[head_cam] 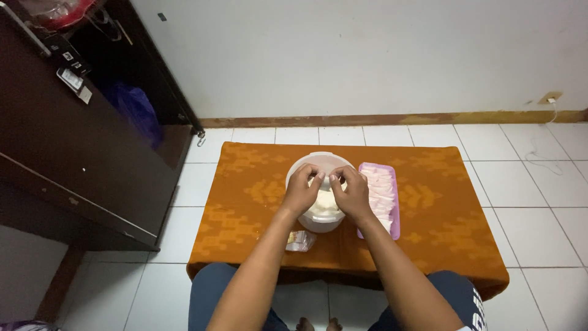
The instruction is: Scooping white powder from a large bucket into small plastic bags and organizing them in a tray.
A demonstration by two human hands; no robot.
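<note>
Your left hand [301,191] and right hand [352,193] both pinch one small white piece over the round tub [300,168], so bits fall inside. The pink tray [395,214] sits just beside the tub for easy reach.

My left hand [301,191] and right hand [351,194] covered the middle of the white tub [320,195]; whatever my fingers [318,178] pinched was too small to tell. Right wrist hid part of the pink tray [380,197]. Small packet [299,241] by my left forearm: blurred, contents unclear. Knees cut off by bottom edge. Dark cabinet [67,153] cut off at left edge.
</note>
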